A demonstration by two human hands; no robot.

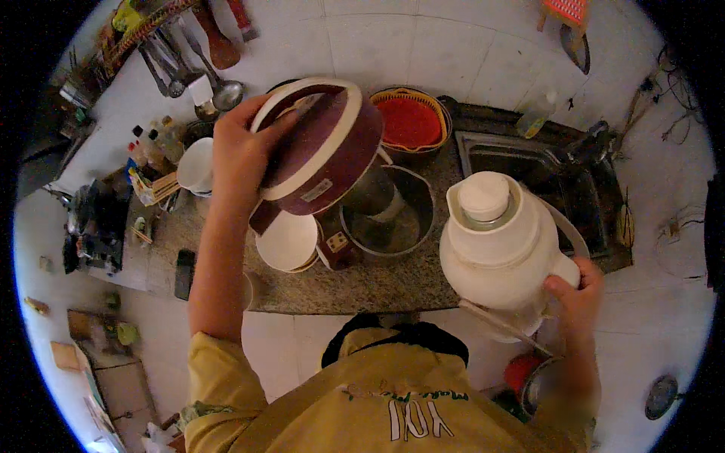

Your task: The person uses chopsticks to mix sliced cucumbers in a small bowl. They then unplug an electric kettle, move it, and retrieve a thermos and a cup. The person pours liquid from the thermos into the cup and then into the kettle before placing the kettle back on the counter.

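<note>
My left hand (243, 151) is wrapped round the cream handle band of a maroon insulated container (321, 155), holding it tilted above the counter. Under its lower right side stands a deep metal pot (424, 226), with a greyish cylindrical thing (381, 202) partly inside; whether this touches the container I cannot tell. On the right, my right hand (580, 291) grips the side handle of a white thermos jug (491, 245). The jug is raised in front of the counter's edge, near the sink, its rounded cap facing up.
White bowls (287, 241) and a small brown box (338, 243) sit left of the pot. Behind it is a red basket with a yellow rim (411, 121). A metal sink (529, 151) lies to the right. Bottles (162, 140) stand left, beneath hanging ladles (226, 94).
</note>
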